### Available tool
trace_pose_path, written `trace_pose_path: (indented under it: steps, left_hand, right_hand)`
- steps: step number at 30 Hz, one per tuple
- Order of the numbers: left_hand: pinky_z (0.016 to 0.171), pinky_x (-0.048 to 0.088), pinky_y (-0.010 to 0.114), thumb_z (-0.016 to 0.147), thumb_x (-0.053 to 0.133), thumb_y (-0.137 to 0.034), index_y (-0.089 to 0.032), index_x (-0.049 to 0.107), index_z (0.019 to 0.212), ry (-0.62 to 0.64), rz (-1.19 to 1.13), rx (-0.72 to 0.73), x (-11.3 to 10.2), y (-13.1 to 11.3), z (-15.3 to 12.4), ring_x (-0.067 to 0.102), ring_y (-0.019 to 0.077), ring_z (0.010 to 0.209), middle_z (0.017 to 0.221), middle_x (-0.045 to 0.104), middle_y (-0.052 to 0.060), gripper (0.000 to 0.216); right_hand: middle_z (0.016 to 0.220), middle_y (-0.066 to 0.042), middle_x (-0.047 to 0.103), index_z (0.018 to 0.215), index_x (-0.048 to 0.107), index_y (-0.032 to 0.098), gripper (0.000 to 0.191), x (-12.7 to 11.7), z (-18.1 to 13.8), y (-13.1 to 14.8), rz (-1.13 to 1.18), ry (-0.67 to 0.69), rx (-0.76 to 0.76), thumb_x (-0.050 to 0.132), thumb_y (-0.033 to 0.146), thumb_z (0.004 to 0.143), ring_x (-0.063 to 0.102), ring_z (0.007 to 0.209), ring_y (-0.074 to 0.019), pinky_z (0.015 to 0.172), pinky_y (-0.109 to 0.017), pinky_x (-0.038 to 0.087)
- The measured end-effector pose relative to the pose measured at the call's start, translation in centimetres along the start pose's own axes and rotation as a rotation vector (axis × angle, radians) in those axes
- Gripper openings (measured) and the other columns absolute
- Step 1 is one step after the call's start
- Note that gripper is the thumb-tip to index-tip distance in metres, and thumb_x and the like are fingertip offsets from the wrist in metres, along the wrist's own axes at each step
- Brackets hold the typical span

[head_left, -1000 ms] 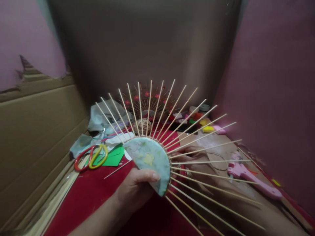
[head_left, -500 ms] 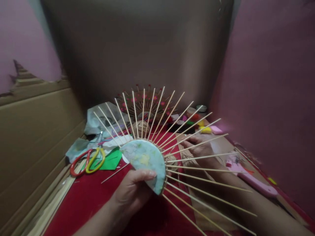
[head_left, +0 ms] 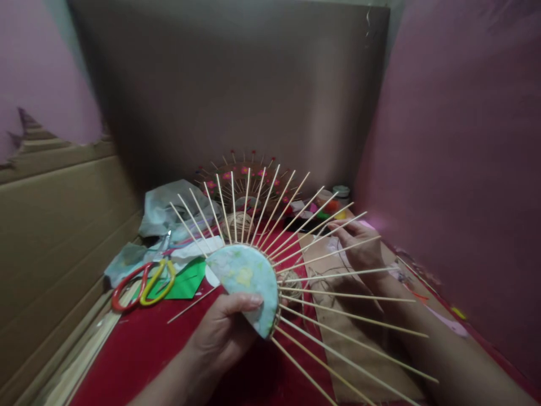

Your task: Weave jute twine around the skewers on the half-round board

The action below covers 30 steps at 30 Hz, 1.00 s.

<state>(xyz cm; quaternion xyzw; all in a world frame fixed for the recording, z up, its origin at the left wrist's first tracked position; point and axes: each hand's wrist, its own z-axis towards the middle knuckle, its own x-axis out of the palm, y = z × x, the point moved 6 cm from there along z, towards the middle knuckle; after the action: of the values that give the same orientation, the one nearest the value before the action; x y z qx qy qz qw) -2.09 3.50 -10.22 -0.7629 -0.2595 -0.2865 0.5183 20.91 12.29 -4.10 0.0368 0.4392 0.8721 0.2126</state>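
My left hand (head_left: 222,332) grips a round disc covered in pale blue-green paper (head_left: 243,276), thumb on its face. Several thin wooden skewers (head_left: 338,313) fan out from the disc's rim like spokes. Behind those spokes my right hand (head_left: 357,245) reaches over the brown paper, fingers pinched together around a thin strand of twine that I can barely make out. A ball of twine (head_left: 239,223) sits beyond the disc.
Red and yellow scissors (head_left: 141,279) lie on green paper (head_left: 186,282) at left. A finished spoked piece with pink flowers (head_left: 245,177) stands at the back, small jars and coloured bits (head_left: 332,203) beside it. Cardboard walls (head_left: 54,225) enclose the red mat (head_left: 147,349).
My right hand has moved away from me, from under the spokes toward the back. The pink glue gun at right has dropped out of sight. The disc has shifted slightly left and down.
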Motion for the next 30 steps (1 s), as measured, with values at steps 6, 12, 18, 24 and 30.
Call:
trace_pose_path:
  steps: [6,12,18,24,30]
  left_hand:
    - [0.059,0.053,0.029,0.051,0.060,0.002,-0.010,0.062,0.090,0.010,-0.010,0.005,0.0,0.0,0.0,0.062,0.0188,0.060,0.069,0.067,0.007,0.041]
    - [0.057,0.053,0.030,0.056,0.056,0.002,-0.009,0.059,0.101,0.017,0.000,-0.003,-0.1,0.0,0.0,0.063,0.0208,0.059,0.069,0.067,0.009,0.048]
    - [0.061,0.054,0.032,0.058,0.052,0.005,-0.009,0.059,0.099,-0.027,-0.022,-0.025,-0.3,0.0,0.0,0.064,0.0218,0.059,0.068,0.067,0.010,0.044]
    - [0.057,0.054,0.028,0.059,0.049,0.007,-0.007,0.059,0.093,-0.090,-0.062,-0.008,-0.5,-0.3,0.1,0.062,0.0172,0.054,0.062,0.065,0.008,0.038]
    - [0.062,0.054,0.028,0.063,0.047,0.007,-0.008,0.058,0.100,-0.041,-0.078,-0.011,-0.6,-0.2,0.4,0.064,0.0174,0.060,0.064,0.065,0.008,0.042]
  right_hand:
    - [0.066,-0.002,0.065,0.072,0.067,0.017,0.015,-0.5,0.3,-0.6,0.029,-0.014,0.030,0.065,0.031,0.067,0.057,0.061,-0.0152,0.058,-0.029,0.044]
    - [0.069,-0.001,0.062,0.077,0.065,0.016,0.017,-0.9,0.3,-0.4,0.116,-0.043,0.017,0.062,0.032,0.071,0.051,0.057,-0.0110,0.053,-0.025,0.040]
    - [0.067,0.001,0.055,0.078,0.057,0.018,0.015,-1.0,-0.1,-0.2,0.168,-0.094,-0.075,0.055,0.033,0.078,0.046,0.054,-0.0094,0.051,-0.024,0.037]
    - [0.064,0.003,0.053,0.078,0.052,0.019,0.016,-0.9,0.2,-1.5,0.303,-0.164,-0.029,0.056,0.035,0.079,0.047,0.053,-0.0082,0.050,-0.022,0.037]
    - [0.060,0.005,0.051,0.078,0.049,0.020,0.019,-0.9,0.2,-1.1,0.374,-0.210,-0.055,0.056,0.037,0.079,0.045,0.047,-0.0068,0.045,-0.019,0.037]
